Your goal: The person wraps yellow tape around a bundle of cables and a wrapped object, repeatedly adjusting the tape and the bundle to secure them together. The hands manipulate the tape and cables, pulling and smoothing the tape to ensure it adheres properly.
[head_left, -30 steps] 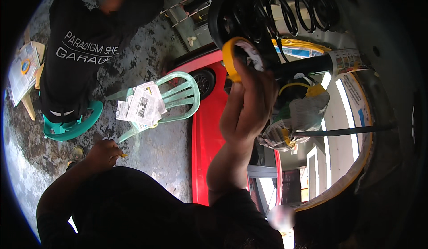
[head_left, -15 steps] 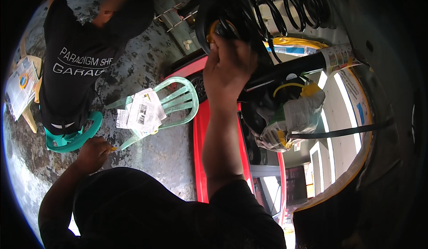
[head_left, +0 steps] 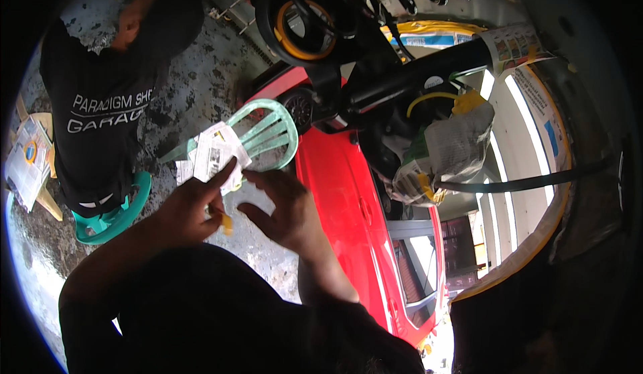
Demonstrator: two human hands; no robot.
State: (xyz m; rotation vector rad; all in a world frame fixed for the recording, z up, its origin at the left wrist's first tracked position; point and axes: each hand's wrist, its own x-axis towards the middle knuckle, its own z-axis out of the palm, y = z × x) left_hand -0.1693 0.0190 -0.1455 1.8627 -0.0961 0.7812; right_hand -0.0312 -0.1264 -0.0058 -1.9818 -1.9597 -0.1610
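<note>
Pinching a small yellow piece — left hand clamped; right hand spread apart.

Head-worn fisheye looks down, close over the hands

Hard daylight falls on the mottled grey concrete floor and glossy red car body, which shows glare. The near dark sleeves sit in deep shadow. Fisheye bending and a black vignette ring the rim; the hands are slightly blurred.

Glossy red car panel — rough concrete floor
</note>
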